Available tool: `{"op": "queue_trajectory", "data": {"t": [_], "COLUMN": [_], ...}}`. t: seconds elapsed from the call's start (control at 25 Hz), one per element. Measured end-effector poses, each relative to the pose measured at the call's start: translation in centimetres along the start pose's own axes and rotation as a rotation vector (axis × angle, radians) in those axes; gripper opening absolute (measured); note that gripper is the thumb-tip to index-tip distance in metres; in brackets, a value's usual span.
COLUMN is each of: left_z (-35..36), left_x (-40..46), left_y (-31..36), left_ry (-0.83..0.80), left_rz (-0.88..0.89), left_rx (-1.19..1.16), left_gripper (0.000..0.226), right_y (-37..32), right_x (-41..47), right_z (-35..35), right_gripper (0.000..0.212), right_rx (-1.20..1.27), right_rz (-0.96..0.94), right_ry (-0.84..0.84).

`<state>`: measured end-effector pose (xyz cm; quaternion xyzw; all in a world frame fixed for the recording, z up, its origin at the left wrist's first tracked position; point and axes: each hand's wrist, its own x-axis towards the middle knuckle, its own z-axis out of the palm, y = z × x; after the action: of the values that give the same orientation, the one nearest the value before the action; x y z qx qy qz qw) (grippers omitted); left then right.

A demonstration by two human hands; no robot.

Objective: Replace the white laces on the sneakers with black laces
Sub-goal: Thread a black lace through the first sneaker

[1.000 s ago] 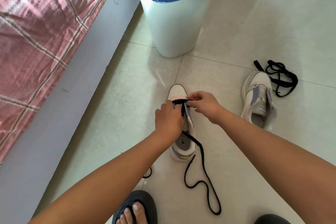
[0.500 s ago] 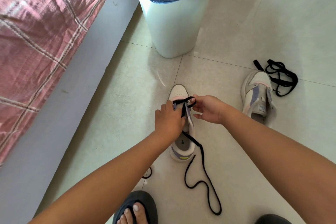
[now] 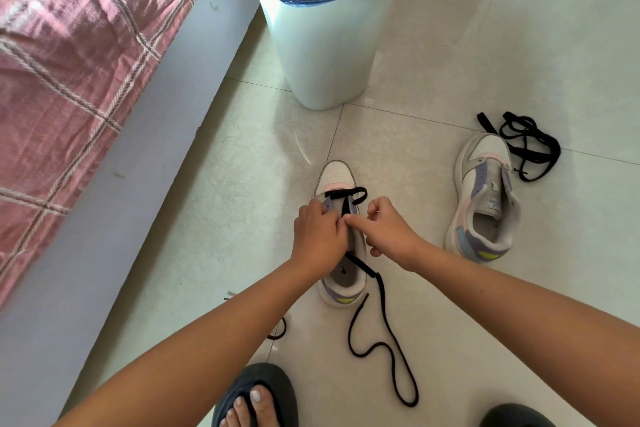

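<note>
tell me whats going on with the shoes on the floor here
A person is threading a black lace into the sneaker in front of them. The left hand and right hand both work at the eyelets near the toe, where only the first crossing is done; the rest of the lace trails loose on the tile floor. The second sneaker sits unlaced to the right, beside another black lace lying in a heap.
</note>
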<state>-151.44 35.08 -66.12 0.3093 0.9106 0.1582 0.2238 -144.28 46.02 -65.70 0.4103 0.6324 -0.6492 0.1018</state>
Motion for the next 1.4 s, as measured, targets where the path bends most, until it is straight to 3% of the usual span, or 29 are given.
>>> {"op": "queue_trajectory", "data": {"t": [0.2,0.4,0.64,0.76,0.8,0.92,1.0,1.08,1.2,1.32,1.4], "left_z": [-1.8,-3.1,-3.4,-3.7,-4.1,-5.2,-5.7,-6.2,-7.4,-8.4,-8.5], "left_x": [-0.1,-4.7,-6.3,-5.5,-5.1,-4.2,-4.1,-3.7,-2.8,-3.4,-4.6], "left_y": [0.5,-1.1,-2.4,-2.1,-2.1,-2.3,-2.5,-3.0,-3.4,-2.1,-0.6], "left_ry": [-0.131,-0.194,-0.209,-0.184,-0.164,-0.15,-0.177,-0.131,-0.062,-0.293,-0.456], "left_rz": [-0.183,-0.165,-0.27,-0.314,-0.302,-0.228,-0.18,-0.189,-0.236,-0.241,-0.194], "left_rx": [-0.327,-0.586,-0.693,-0.76,-0.765,-0.791,-0.729,-0.588,-0.451,-0.769,-0.925], "left_gripper": [0.029,0.03,0.032,0.037,0.039,0.041,0.036,0.029,0.022,0.019,0.015], "right_y": [-0.6,-0.8,-0.8,-0.6,-0.2,2.3,3.7,4.3,3.8,2.7,1.7], "right_x": [0.7,1.2,0.8,-0.2,-0.9,-3.5,-5.0,-5.9,-7.3,-8.9,-9.6], "right_z": [1.1,1.1,1.4,0.9,0.8,1.1,1.5,1.6,1.4,1.6,2.2], "right_gripper": [0.03,0.018,0.021,0.015,0.019,0.06,0.068,0.056,0.015,0.02,0.03], "right_rx": [-0.09,-0.144,-0.192,-0.183,-0.211,-0.283,-0.341,-0.4,-0.42,-0.519,-0.427], "right_rz": [-0.114,-0.105,-0.131,-0.104,-0.081,-0.013,0.004,0.002,-0.087,-0.222,-0.22], "right_ry": [0.226,0.308,0.251,0.137,0.092,-0.064,-0.117,-0.068,0.04,-0.005,-0.084]}}
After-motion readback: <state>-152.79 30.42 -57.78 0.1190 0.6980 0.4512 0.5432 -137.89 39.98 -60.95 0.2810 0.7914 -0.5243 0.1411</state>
